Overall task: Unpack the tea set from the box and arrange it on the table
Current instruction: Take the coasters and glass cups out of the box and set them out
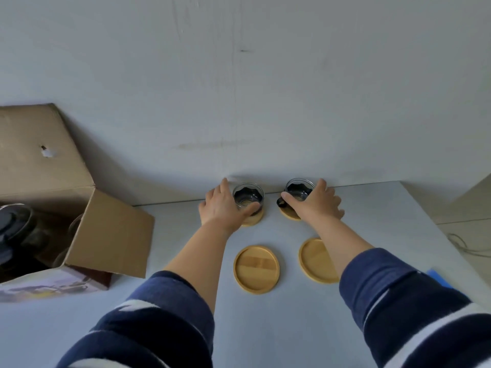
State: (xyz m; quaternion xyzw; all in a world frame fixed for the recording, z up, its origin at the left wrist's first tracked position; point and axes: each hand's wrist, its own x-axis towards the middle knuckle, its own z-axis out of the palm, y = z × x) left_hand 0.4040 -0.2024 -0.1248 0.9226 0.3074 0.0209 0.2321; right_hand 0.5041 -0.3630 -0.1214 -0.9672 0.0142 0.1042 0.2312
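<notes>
Two glass cups with black holders stand on bamboo coasters at the far edge of the table, by the wall. My left hand (221, 205) wraps around the left cup (248, 196), which sits on its coaster (253, 220). My right hand (317, 201) grips the right cup (299, 191) over its coaster (289, 214); the cup's black handle points left. Two bare bamboo coasters lie nearer me, one on the left (256, 269) and one on the right (316, 260), partly under my right forearm. The open cardboard box (111, 235) stands at the left, with a glass teapot (16, 229) and more glassware inside.
The table (265, 328) is pale grey and runs up to a white wall. Its right edge slants down past a blue object (438, 278). A cable (462, 245) lies on the floor beyond that edge.
</notes>
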